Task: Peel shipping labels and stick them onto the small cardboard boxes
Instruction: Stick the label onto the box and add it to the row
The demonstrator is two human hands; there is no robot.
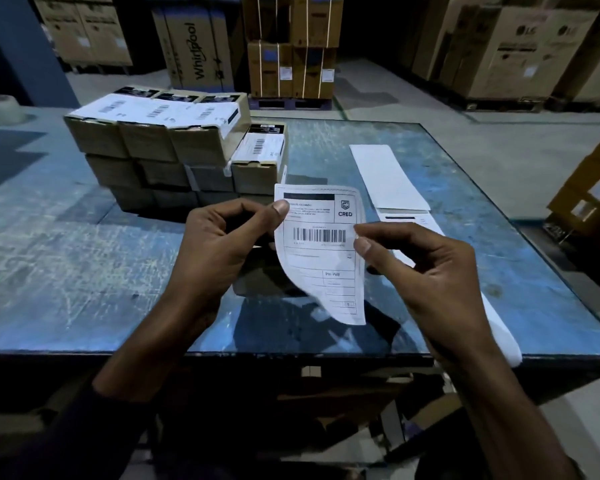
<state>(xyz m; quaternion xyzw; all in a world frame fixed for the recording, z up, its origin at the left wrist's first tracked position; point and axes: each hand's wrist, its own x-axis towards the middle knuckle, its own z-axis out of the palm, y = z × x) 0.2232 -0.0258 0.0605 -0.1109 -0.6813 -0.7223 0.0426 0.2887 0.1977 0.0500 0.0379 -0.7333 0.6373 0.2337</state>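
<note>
- Shipping label (321, 251) is held in the air over the near edge of the blue table (84, 271), between both hands, print side toward the camera.
- Left hand (219, 244) pinches its upper-left edge, thumb on the front. Right hand (420, 268) pinches the right edge near the barcode. Both grips are closed on the label.
- Look: white sheet, dark header bar, "CRED" logo, barcode mid-sheet, form boxes below. Lower part curls and hangs loose. A second edge shows along the right side, so my read is that the backing is partly separated; can't confirm.
- Stage, as I judge it: mid-peel or just peeled, not yet stuck on a box.
- Right of the hands: label strip (426, 220) runs along the table and off the near edge, with another printed label visible on it. So more labels are left.
- Beyond it: blank white sheet (385, 174) lies flat, probably spent backing.
- Far left: stack of small cardboard boxes (174, 150), several layers. Top row and one lower box on the right already carry labels.
- Lower layers' tops are hidden, so can't tell how many are unlabelled.
- Background: large cartons on the floor.
</note>
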